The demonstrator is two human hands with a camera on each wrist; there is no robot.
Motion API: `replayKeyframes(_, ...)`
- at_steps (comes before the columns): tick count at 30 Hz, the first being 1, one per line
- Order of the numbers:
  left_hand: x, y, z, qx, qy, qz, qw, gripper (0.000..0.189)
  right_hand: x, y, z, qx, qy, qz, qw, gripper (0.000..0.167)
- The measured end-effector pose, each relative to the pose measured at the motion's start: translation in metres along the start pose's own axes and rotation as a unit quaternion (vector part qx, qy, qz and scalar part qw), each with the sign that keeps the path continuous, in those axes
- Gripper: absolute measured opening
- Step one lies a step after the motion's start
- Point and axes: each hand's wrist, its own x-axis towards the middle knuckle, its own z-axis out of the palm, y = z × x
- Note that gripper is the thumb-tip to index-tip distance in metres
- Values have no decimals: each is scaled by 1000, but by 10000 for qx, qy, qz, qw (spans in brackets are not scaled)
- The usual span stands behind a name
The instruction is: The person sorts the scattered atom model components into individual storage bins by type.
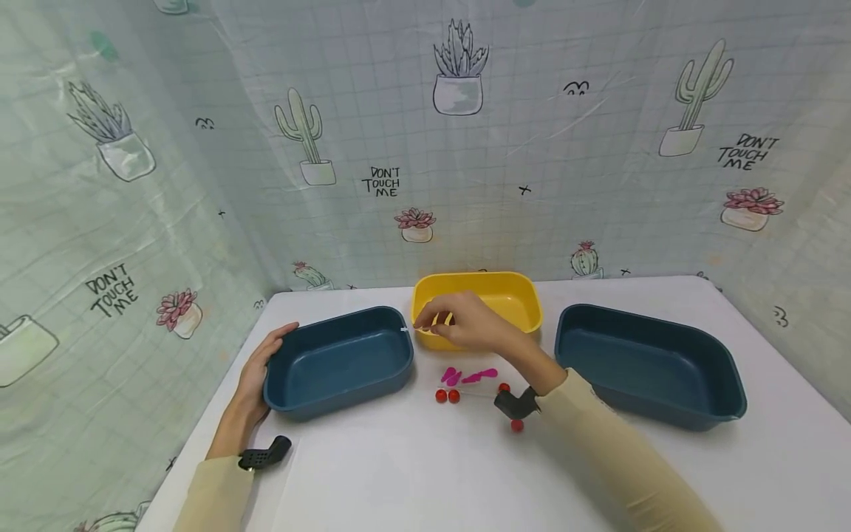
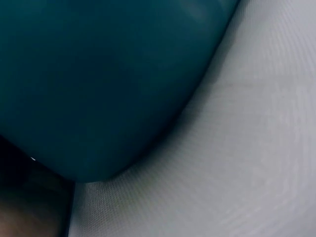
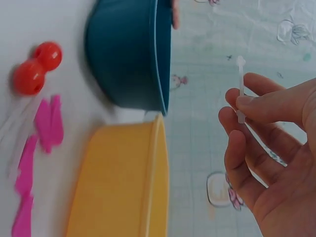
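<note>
My right hand pinches a small white plastic stick between thumb and fingertips. The stick has a knobbed tip and stands out past the fingers. In the head view this hand is above the near left rim of the yellow bin, with the stick's end near the right edge of the left blue bin. My left hand rests along the outer left end of that blue bin, fingers stretched toward its far corner. Only the bin's wall and a dark bit of hand show in the left wrist view.
Magenta plastic pieces and several red balls, one partly behind the right wrist, lie in front of the yellow bin. Thin clear sticks lie beside them. Another blue bin stands at right. A printed curtain hangs behind the table.
</note>
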Motion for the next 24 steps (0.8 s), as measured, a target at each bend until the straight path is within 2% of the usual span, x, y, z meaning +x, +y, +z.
replayKeyframes(7, -1, -1, 0, 2, -44, 10, 10000, 51, 26, -12, 14, 161, -162, -163, 9996, 30)
replayKeyframes(15, -2, -1, 0, 168, 29, -53, 9998, 52, 61, -23, 30, 31, -470, -279, 9985, 30)
replayKeyframes(24, -1, 0, 1, 90, 20, 70, 9999, 53, 94, -21, 49, 476, -811, 146, 9955, 33)
